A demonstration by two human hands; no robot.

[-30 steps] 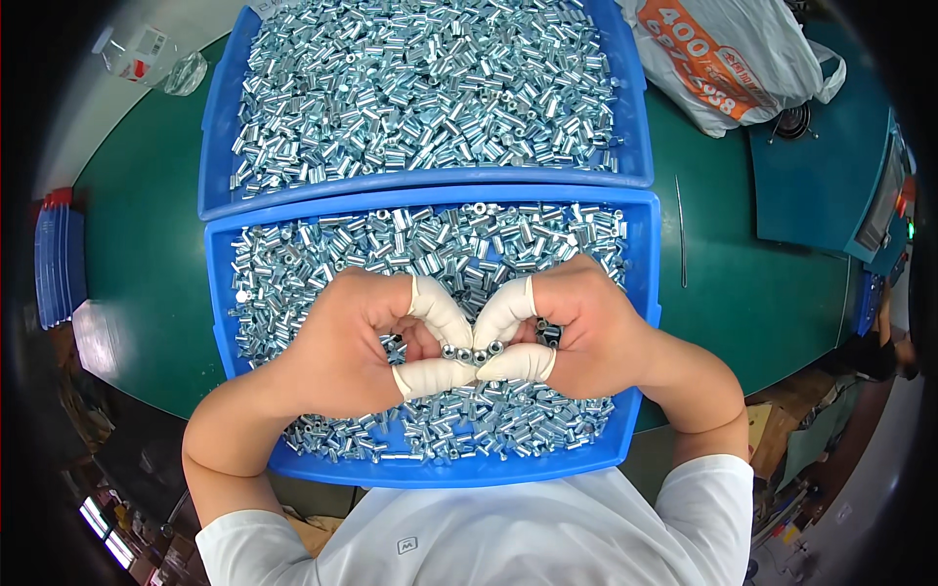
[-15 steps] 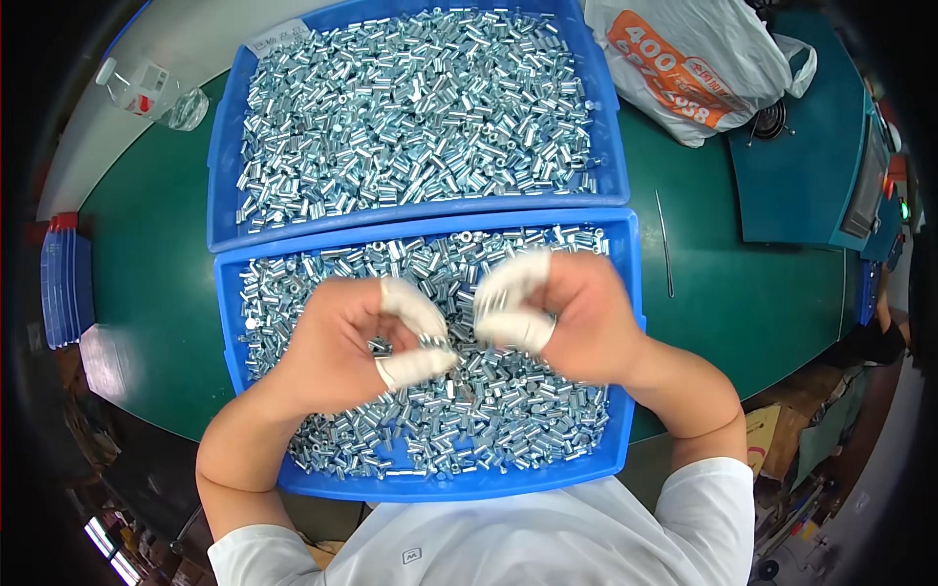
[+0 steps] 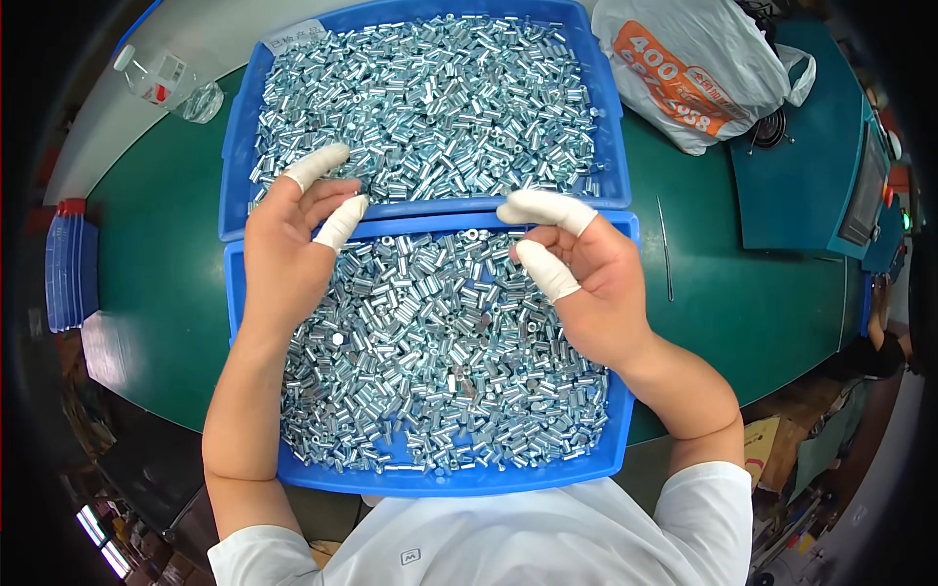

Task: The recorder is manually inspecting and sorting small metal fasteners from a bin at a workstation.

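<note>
Two blue plastic bins hold heaps of small silvery metal sleeves, one bin behind the other. Over the left front part of the far bin (image 3: 621,156) is my left hand (image 3: 298,220), its thumb and forefinger spread with nothing seen between them. My right hand (image 3: 596,283) hovers above the right rear of the near bin (image 3: 625,430). Its thumb and forefinger are also apart, and no sleeve shows between them. White finger cots cover the thumb and forefinger of each hand. The curled fingers partly hide both palms. Loose metal sleeves (image 3: 420,332) fill most of the near bin.
A clear plastic bottle (image 3: 171,83) lies at the far left, above stacked blue trays (image 3: 71,269). On the right are a thin dark rod (image 3: 665,249), a white plastic bag (image 3: 684,68) and a teal machine (image 3: 801,146). The green table (image 3: 147,264) has a curved edge.
Both hands have moved away from me, from the middle of the near bin toward the far one. They have drawn apart, and their thumbs and forefingers have opened.
</note>
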